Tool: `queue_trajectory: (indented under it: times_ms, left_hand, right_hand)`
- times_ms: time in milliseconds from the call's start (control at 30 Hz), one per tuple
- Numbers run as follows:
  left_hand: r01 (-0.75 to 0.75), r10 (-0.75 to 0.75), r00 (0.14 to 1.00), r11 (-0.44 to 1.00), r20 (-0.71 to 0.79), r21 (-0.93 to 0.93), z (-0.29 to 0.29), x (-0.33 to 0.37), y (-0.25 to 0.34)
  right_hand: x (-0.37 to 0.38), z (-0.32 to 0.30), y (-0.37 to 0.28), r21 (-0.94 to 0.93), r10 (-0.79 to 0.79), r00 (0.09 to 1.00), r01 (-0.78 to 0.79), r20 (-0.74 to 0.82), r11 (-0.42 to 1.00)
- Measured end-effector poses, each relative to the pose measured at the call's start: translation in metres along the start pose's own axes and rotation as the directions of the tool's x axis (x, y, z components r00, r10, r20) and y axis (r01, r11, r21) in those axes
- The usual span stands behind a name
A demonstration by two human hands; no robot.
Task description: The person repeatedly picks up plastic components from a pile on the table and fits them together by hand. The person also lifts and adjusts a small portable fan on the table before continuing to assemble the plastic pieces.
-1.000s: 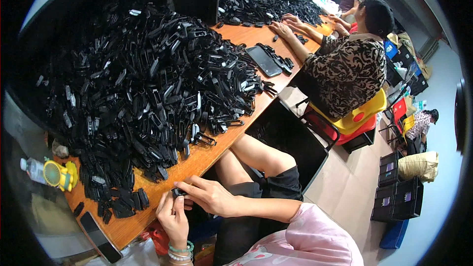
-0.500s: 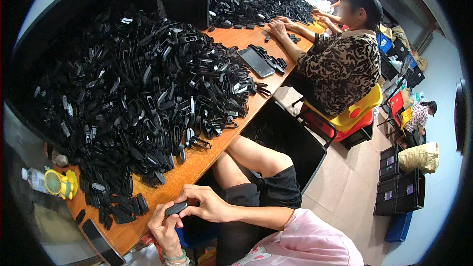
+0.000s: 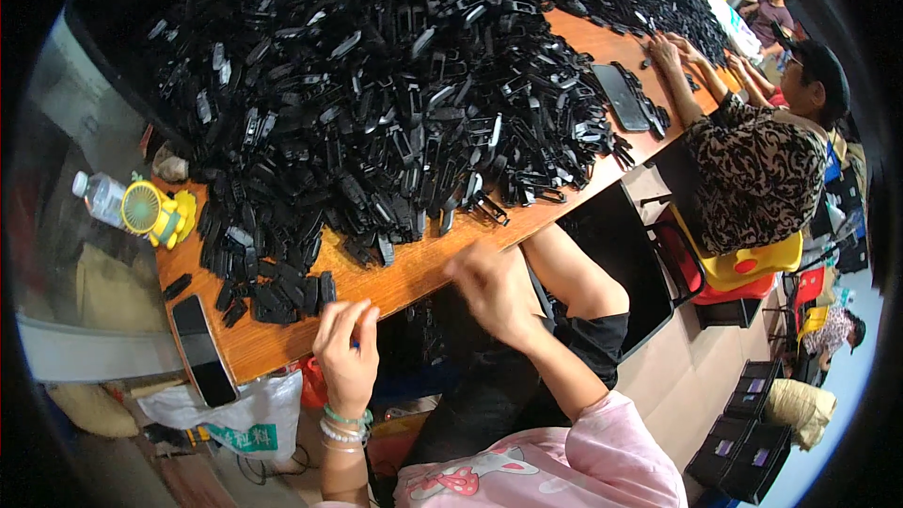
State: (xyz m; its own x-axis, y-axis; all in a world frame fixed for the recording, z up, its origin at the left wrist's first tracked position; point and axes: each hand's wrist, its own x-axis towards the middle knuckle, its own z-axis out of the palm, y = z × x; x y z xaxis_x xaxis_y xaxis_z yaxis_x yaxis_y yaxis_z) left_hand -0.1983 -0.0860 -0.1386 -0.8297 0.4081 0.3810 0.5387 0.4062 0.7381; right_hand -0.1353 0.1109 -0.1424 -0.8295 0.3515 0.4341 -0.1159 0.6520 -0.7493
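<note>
A big heap of black plastic clip-like parts (image 3: 376, 103) spreads over the wooden table (image 3: 409, 268). At its near left lies a smaller cluster of closed black pieces (image 3: 277, 296). My left hand (image 3: 346, 348), with bracelets at the wrist, is just in front of that cluster at the table edge. Its fingers are bent and apart, and I see nothing held. Over the table edge, in front of the heap, my right hand (image 3: 494, 292) is smeared by motion. Whether its fingers hold anything does not show.
A phone (image 3: 204, 353) lies at the near left corner, with a yellow toy-shaped fan (image 3: 155, 214) and a clear bottle (image 3: 102, 198) beyond. Another phone (image 3: 621, 99) lies farther right. A seated co-worker (image 3: 757, 169) handles parts there. Black crates (image 3: 738, 456) stand on the floor.
My hands were together on a small black piece; now they are apart. The right has moved toward the heap, and the piece no longer shows between them. The view has also shifted.
</note>
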Motion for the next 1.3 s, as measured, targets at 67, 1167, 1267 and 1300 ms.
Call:
queue_trajectory:
  times_ms: [67, 1167, 1267, 1300]
  left_hand:
    - [-0.052, 0.055, 0.998, 0.995, -0.03, 0.08, 0.003, 0.014, -0.001]
    - [0.14, -0.076, 0.99, 0.649, 0.12, -0.748, 0.024, 0.018, 0.025]
    - [0.409, -0.159, 0.904, 0.592, 0.397, -0.694, 0.004, 0.015, 0.02]
    - [0.417, -0.177, 0.902, 0.6, 0.395, -0.683, 0.001, 0.014, 0.018]
  right_hand:
    - [0.016, -0.004, 0.005, -0.316, 0.006, 0.98, -0.07, -0.198, 0.946]
    - [-0.007, -0.004, -0.03, 0.738, -0.01, 0.965, -0.195, 0.263, 0.646]
    - [-0.013, -0.003, -0.031, 0.59, -0.08, 0.965, -0.087, 0.251, 0.803]
    - [-0.014, -0.003, -0.031, 0.533, -0.107, 0.958, -0.053, 0.265, 0.845]
